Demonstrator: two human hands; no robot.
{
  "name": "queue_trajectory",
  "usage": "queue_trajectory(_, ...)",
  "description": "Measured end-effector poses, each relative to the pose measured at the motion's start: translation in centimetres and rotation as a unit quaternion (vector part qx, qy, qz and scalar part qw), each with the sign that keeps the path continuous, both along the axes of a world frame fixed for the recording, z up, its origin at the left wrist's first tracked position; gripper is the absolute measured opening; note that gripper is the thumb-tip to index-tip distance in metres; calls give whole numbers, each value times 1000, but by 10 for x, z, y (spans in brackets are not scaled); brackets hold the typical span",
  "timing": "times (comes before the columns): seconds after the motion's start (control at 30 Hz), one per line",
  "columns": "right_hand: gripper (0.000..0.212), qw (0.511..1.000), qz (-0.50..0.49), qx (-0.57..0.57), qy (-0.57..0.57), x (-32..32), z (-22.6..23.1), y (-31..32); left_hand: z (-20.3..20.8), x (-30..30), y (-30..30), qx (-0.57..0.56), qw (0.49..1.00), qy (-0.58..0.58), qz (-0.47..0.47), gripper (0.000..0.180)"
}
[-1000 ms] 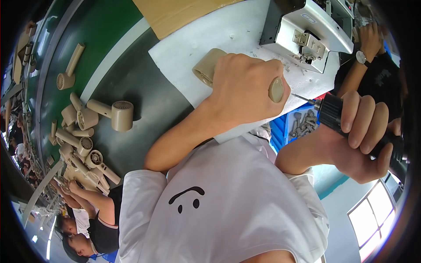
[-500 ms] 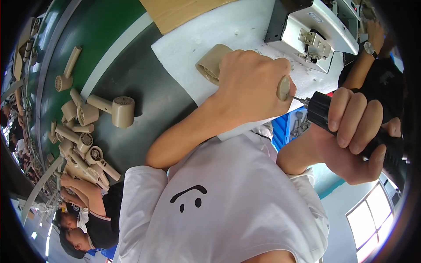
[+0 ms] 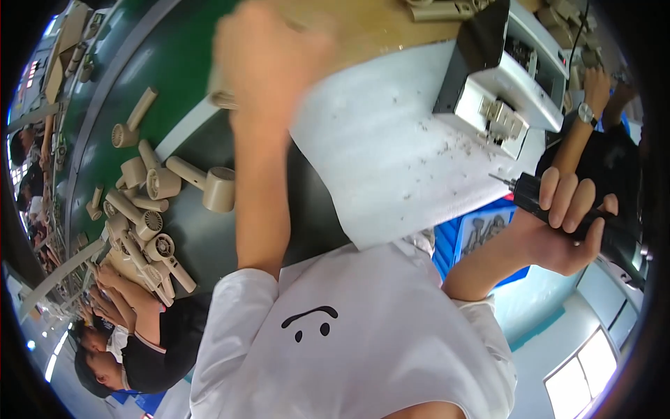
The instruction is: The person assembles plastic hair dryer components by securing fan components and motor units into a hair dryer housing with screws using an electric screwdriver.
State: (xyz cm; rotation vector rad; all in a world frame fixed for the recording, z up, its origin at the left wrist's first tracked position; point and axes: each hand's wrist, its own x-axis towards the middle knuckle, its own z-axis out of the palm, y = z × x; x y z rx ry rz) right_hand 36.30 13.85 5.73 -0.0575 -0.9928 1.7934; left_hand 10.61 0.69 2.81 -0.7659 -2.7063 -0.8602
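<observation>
My left hand (image 3: 269,63), smeared by motion, is over the far left edge of the white foam sheet (image 3: 380,140). The rim of a beige hair dryer housing (image 3: 222,100) shows beneath it; the rest is hidden by the hand. My right hand (image 3: 569,216) is wrapped round a black electric screwdriver (image 3: 528,190). Its thin bit points left over the sheet's right side, touching nothing. Small dark screws (image 3: 447,148) lie scattered on the foam near a silver-and-black screw feeder (image 3: 488,98).
Several beige hair dryer housings (image 3: 221,188) lie to the left, some heaped beside the green belt (image 3: 174,56). Cardboard (image 3: 370,28) holds more beige parts at the back. A blue crate (image 3: 457,241) with metal-looking parts stands below the table edge. Co-workers (image 3: 150,342) sit left and right.
My left hand has swung far and left, off the foam's middle, with the housing. The screwdriver bit has come away from the housing. My right hand has shifted only slightly.
</observation>
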Motion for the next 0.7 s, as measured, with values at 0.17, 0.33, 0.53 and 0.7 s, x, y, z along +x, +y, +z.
queue_trajectory(0.17,26,1000,12,28,-7,21,-2,-10,-13,-176,-48,-139,974,16,178,35)
queue_trajectory(0.33,22,997,0,65,-34,32,-3,-10,-13,-171,15,-110,985,97,87,50)
queue_trajectory(0.53,27,994,6,87,-68,33,5,-8,-18,-204,157,13,989,122,-82,67)
queue_trajectory(0.7,66,979,-135,56,-142,34,-4,-14,-10,-259,239,-59,985,94,-135,75)
